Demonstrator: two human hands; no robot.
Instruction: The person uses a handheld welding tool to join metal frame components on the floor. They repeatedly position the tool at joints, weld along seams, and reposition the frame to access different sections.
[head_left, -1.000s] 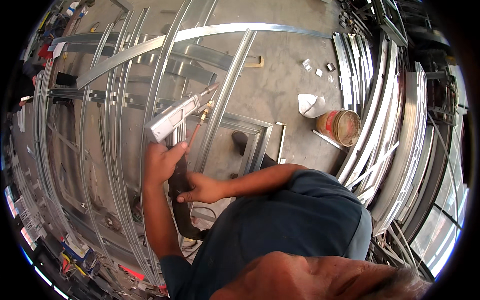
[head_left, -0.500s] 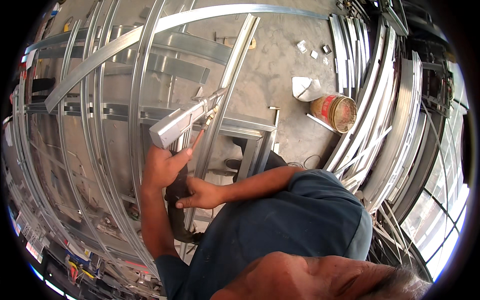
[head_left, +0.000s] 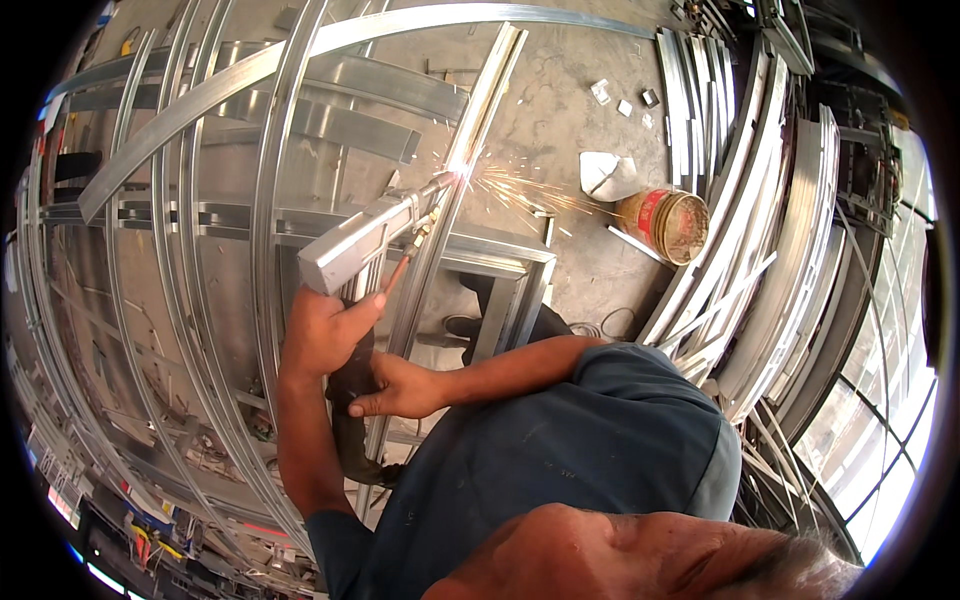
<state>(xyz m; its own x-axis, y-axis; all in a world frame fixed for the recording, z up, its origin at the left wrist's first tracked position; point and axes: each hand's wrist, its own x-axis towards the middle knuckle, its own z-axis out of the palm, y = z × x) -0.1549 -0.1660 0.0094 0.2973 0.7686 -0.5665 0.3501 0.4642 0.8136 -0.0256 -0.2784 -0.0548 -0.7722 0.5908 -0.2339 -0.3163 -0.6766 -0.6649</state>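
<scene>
My left hand [head_left: 326,335] wraps round the grip of a silver, box-bodied welding gun [head_left: 358,243]. The gun points up and to the right, its nozzle tip at a long metal channel [head_left: 488,90]. A bright glow shows at that spot, and orange sparks [head_left: 520,187] fly off to the right. Just below the grip, my right hand [head_left: 405,388] is closed round the black-sleeved cable [head_left: 352,435] of the gun. A thin reddish hose [head_left: 397,275] runs along the gun beside brass fittings. The fingers on the grip are partly hidden.
Long metal channels [head_left: 270,200] form a frame across the left, with a curved strip [head_left: 430,17] over it. Rightward stand a round tub with a red band [head_left: 650,222] and a white sheet [head_left: 607,175]. Stacked metal lengths [head_left: 800,250] lie at far right.
A glow and a spray of sparks have appeared at the nozzle tip on the channel. Both hands keep their hold on the gun and cable. The view has shifted slightly.
</scene>
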